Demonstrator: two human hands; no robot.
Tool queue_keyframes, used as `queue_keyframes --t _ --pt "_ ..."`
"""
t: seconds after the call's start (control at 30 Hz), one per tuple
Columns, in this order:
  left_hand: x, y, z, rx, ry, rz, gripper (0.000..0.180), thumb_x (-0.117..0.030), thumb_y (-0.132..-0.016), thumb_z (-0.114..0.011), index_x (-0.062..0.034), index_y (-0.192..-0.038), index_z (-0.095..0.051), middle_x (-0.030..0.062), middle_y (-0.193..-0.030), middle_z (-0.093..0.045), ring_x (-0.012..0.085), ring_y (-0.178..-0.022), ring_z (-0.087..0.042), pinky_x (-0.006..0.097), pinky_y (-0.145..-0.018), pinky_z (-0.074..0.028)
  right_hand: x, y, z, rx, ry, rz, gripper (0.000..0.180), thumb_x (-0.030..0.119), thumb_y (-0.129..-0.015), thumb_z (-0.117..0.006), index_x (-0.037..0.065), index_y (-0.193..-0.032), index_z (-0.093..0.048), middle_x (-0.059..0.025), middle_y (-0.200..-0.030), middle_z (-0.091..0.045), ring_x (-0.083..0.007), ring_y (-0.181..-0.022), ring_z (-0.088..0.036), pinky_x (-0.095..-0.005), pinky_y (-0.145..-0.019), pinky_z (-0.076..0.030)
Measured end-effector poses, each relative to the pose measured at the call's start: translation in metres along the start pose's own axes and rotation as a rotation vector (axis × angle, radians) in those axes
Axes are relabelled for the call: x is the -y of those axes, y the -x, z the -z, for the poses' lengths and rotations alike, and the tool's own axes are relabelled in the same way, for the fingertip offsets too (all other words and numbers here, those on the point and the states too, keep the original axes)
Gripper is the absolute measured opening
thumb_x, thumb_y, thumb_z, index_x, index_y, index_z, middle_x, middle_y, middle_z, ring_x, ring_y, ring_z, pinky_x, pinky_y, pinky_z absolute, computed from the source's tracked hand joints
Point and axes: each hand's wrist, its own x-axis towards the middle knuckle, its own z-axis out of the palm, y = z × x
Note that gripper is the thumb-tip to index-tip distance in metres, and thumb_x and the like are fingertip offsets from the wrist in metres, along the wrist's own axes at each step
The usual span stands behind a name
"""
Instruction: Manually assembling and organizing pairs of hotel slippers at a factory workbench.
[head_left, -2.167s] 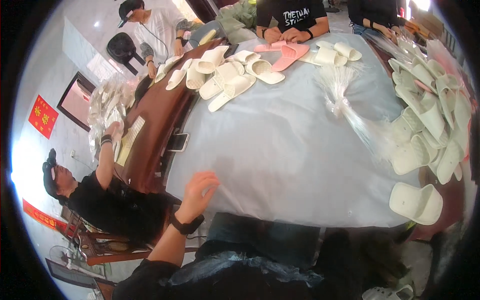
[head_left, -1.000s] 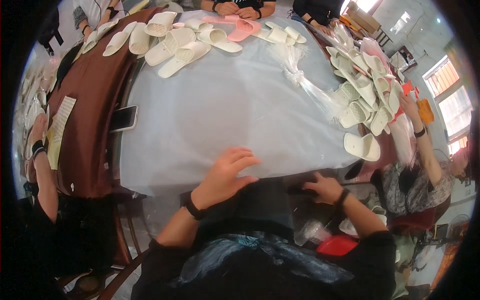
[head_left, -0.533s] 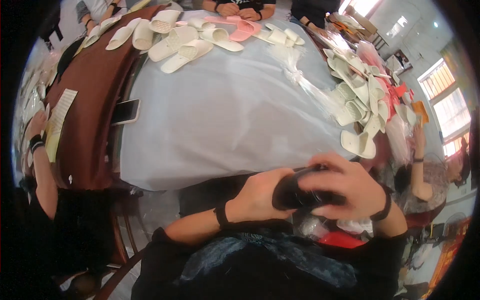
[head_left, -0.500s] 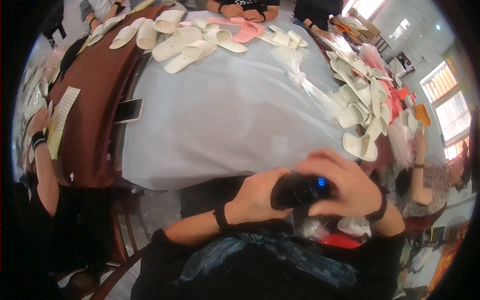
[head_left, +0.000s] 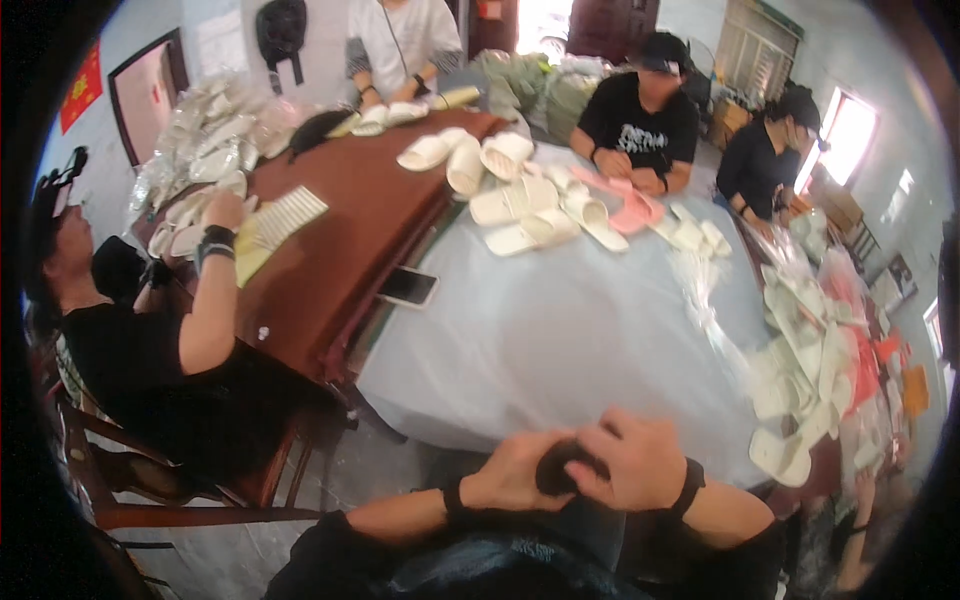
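Observation:
Close to my body, at the near edge of the table, I hold a black cylindrical thermos flask [head_left: 562,468]. My left hand [head_left: 512,472] is closed round its side. My right hand [head_left: 640,462] grips the top end, its thumb and fingers bent over the dark surface. Both hands hide most of the flask, and I cannot tell whether its lid is on or loose. Beyond them spreads a table with a pale grey cover [head_left: 470,390]. Cream slippers [head_left: 535,231] and pink slippers [head_left: 635,212] lie at its far side.
A phone [head_left: 409,286] rests at the cover's left edge, beside a brown table [head_left: 375,215]. More pale slippers [head_left: 790,390] and plastic bags [head_left: 705,310] line the right side. Co-workers sit or stand around, one at the left [head_left: 130,350]. A wooden chair [head_left: 200,515] stands lower left.
My view has tilted up and swung left, showing more of the room. The blue-lit display on the flask's end is now out of sight. Both hands are still on the flask.

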Motion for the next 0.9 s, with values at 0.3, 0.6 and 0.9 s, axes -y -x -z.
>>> queue_keyframes --t 0.3,0.6,0.9 --pt "-0.009 0.009 0.024 0.368 0.265 0.044 0.067 -0.010 -0.067 -0.078 -0.0017 -0.128 -0.052 0.0108 -0.112 -0.064 0.0192 -0.107 -0.060 0.035 -0.093 -0.047 -0.003 -0.034 0.033 0.298 -0.188 0.726 0.036 0.031 -0.081 -0.070 0.016 -0.112 -0.058 -0.0127 -0.119 -0.048 -0.0296 -0.089 -0.055 -0.0371 -0.074 -0.048" --pt "0.005 0.008 0.012 0.105 0.245 0.072 0.068 -0.014 -0.064 -0.085 -0.0010 -0.124 -0.055 0.0108 -0.121 -0.060 0.0188 -0.113 -0.056 0.036 -0.098 -0.045 0.000 -0.016 0.032 0.533 -0.252 0.078 0.061 0.048 -0.087 -0.064 0.018 -0.135 -0.043 -0.0250 -0.128 -0.042 -0.0422 -0.111 -0.053 -0.0457 -0.088 -0.050" --pt "0.015 0.002 -0.001 0.158 0.291 0.033 0.066 -0.015 -0.068 -0.085 0.0004 -0.123 -0.053 0.0100 -0.110 -0.063 0.0163 -0.103 -0.059 0.033 -0.089 -0.049 -0.022 -0.003 0.020 0.449 -0.154 0.472 0.056 0.021 -0.076 -0.074 0.019 -0.127 -0.050 -0.0153 -0.129 -0.045 -0.0340 -0.112 -0.048 -0.0393 -0.092 -0.047"
